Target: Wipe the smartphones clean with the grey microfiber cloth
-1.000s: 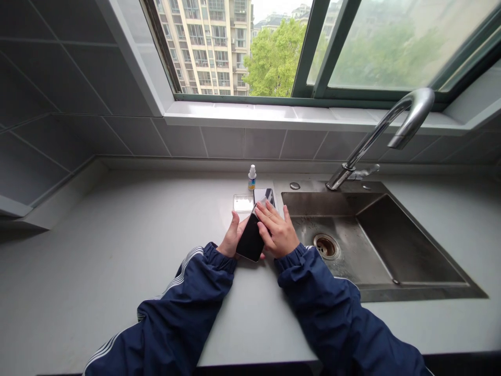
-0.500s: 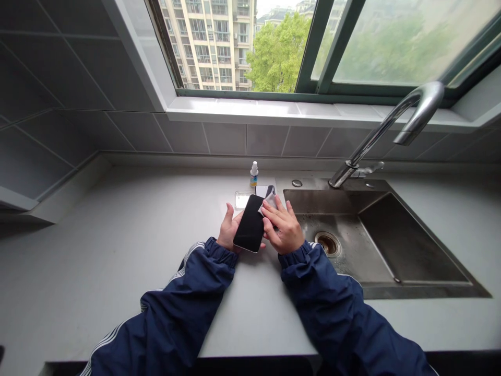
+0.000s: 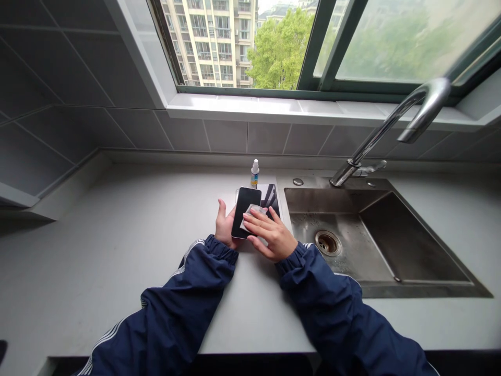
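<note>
A black-screened smartphone (image 3: pixel 243 200) rests in my left hand (image 3: pixel 225 224), screen up and tilted toward me. My left thumb sticks up free of its left edge; the other fingers are hidden beneath it. With fingers stretched out, my right hand (image 3: pixel 274 239) presses a white wiping cloth (image 3: pixel 248 214) onto the middle of the screen. Behind the phone a dark, glossy flat device (image 3: pixel 269 193) lies on the counter, partly covered by the right fingers. A small white spray bottle (image 3: pixel 254 175) with a yellow and blue label stands upright just beyond.
To the right, a stainless steel sink (image 3: pixel 376 289) is set into the white counter (image 3: pixel 156 209). Its chrome faucet (image 3: pixel 376 137) arches over the back edge. A tiled wall (image 3: pixel 227 136) and a window with a sill (image 3: pixel 274 107) run along the back.
My right hand has slid the cloth from the phone's upper right edge down and left to the screen's middle. The phone has shifted slightly away from me and stands straighter, now covering the clear case.
</note>
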A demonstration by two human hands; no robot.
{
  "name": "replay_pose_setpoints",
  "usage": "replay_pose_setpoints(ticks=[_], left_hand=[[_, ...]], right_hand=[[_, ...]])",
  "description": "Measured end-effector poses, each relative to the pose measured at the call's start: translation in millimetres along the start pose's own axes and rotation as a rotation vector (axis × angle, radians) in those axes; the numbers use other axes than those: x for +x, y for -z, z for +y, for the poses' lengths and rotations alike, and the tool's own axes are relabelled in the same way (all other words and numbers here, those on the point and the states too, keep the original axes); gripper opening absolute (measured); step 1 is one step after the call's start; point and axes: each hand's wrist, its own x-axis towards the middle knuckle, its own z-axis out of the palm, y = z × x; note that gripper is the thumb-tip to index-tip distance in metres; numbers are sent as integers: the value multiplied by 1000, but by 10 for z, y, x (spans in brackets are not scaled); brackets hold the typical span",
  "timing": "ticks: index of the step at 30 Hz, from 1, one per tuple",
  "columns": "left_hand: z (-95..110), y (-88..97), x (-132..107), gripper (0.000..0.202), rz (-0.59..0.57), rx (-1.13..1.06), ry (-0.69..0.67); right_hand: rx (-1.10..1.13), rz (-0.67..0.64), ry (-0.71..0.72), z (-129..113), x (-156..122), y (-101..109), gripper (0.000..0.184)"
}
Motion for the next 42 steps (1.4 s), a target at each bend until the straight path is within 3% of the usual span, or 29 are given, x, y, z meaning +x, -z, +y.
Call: replay_pose_setpoints(ticks=[8,12,20,24,29,35,42], left_hand=[[-53,117,9,85,-128,111,195],[-91,120,8,83,-162,140,163],[-120,-4,0,84,-96,63,30],[-47,20,-12,88,25,45,-27],[35,61,-28,98,20,20,-27],[40,18,-40,100,32,67,-46],[-105,-57,-76,92,19,50,-63]], right_hand=[[-204,-22,-282,148,-25,2,59],[-209,-38,-316,133,-18,-9,64],[-129,-117,-203,-48,17,-72,62],[-67,-135,-93,-208,18,-106,58],[1,-183,15,-312,24,-98,53],[-10,-192,-4,-292,15,-109,52],[-95,-138,-98,-216,2,-99,68]])
